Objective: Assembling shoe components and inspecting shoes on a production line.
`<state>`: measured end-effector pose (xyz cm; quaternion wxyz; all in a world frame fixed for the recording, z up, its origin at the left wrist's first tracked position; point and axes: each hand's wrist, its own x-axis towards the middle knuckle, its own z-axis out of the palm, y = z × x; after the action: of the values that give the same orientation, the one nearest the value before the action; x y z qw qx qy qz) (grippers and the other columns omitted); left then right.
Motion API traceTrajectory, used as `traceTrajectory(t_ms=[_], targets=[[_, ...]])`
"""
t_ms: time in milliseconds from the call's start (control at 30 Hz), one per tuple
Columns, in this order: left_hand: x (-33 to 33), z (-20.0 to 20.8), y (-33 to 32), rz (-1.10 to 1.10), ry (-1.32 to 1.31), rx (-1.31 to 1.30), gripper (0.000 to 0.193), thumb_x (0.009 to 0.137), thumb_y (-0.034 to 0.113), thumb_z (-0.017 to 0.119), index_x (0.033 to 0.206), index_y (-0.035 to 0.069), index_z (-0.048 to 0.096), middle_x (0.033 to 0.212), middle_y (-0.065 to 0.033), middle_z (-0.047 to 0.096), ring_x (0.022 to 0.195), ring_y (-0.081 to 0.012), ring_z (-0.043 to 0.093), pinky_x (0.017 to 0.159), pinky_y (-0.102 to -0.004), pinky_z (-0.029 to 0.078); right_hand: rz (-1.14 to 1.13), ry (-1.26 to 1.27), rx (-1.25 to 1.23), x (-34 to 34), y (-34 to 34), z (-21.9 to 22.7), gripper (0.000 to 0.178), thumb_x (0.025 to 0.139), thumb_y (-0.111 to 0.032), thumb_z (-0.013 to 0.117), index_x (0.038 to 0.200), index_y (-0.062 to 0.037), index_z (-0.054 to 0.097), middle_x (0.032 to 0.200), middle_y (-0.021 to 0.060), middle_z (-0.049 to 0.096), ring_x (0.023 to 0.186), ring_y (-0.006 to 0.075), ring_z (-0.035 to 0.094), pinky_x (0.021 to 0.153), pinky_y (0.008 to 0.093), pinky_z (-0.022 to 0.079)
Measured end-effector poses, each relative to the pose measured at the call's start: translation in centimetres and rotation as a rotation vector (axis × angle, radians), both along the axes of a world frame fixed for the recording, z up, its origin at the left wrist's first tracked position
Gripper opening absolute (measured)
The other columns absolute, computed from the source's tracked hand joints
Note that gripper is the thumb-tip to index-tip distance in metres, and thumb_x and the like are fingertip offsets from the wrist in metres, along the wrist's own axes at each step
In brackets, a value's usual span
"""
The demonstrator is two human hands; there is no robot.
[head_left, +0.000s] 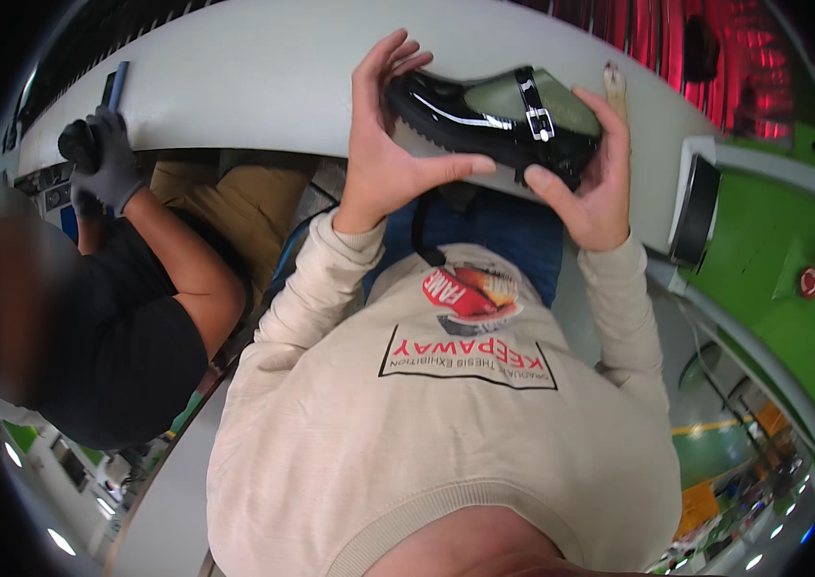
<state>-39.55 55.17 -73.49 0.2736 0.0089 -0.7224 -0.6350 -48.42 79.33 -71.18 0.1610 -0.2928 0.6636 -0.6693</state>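
A glossy black shoe [479, 115] with an olive-green upper and a buckled strap is up in front of me, over the near side of the white table [273, 77]. Its toe points left and its thick, ridged sole faces toward me. My left hand [393, 144] curves around the toe end, fingers behind it and thumb stretched along under the sole. Around the heel closes my right hand [595, 188], its thumb against the sole's edge and its fingers mostly hidden behind the shoe.
To my left a co-worker's grey-gloved hand [111, 159] holds a dark item [78, 144]. A small pale-yellow object [614, 82] lies behind my right hand. On the right stand a black panel [696, 210] and a green surface with a red button [808, 282].
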Motion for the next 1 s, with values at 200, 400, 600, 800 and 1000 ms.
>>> traceTrajectory(t_ms=[200,400,600,800,1000], targets=[[-0.7,2.7,2.1,-0.202,-0.015,0.566,0.129,0.079,0.011,0.098,0.172,0.007,0.009,0.160,-0.0229,0.046,0.149,-0.0347,0.052,0.124,-0.0485,0.044,-0.170,0.310,-0.018,0.9,0.1,-0.4,0.112,0.077,-0.016,0.102,0.162,-0.0022,0.032,0.151,0.0187,0.052,0.139,0.0300,0.057,0.117,0.0444,0.048],[-3.3,5.5,1.2,-0.234,-0.049,0.533,0.079,0.098,0.014,0.080,0.163,0.000,0.037,0.153,-0.0324,0.058,0.137,-0.0418,0.066,0.113,-0.0515,0.057,-0.116,0.251,-0.126,2.1,-1.5,0.1,0.118,0.077,-0.013,0.098,0.169,-0.0022,0.024,0.157,0.0222,0.049,0.140,0.0384,0.059,0.116,0.0475,0.050],[-4.8,5.1,1.5,-0.255,-0.010,0.544,0.056,0.102,0.013,0.077,0.150,-0.003,0.051,0.144,-0.0239,0.068,0.126,-0.0312,0.072,0.106,-0.0412,0.061,-0.119,0.439,0.140,3.2,-1.7,-1.4,0.088,0.091,-0.017,0.089,0.163,0.0017,0.041,0.155,0.0267,0.050,0.138,0.0392,0.059,0.114,0.0461,0.050],[-5.4,5.3,1.3,-0.322,0.012,0.513,0.057,0.107,0.016,0.071,0.156,0.000,0.049,0.143,-0.0211,0.069,0.124,-0.0267,0.072,0.106,-0.0387,0.059,-0.138,0.227,0.089,3.9,-1.6,0.0,0.083,0.096,-0.018,0.085,0.163,0.0045,0.042,0.152,0.0245,0.058,0.137,0.0314,0.061,0.114,0.0413,0.049],[-7.5,5.9,1.6,-0.442,0.085,0.488,0.072,0.119,0.053,0.030,0.169,0.002,0.034,0.134,-0.0141,0.068,0.120,-0.0221,0.068,0.109,-0.0354,0.053,-0.208,-0.019,-0.141,3.2,-0.9,3.5,0.077,0.100,-0.021,0.080,0.162,0.0069,0.045,0.150,0.0161,0.063,0.139,0.0228,0.059,0.119,0.0379,0.044]])
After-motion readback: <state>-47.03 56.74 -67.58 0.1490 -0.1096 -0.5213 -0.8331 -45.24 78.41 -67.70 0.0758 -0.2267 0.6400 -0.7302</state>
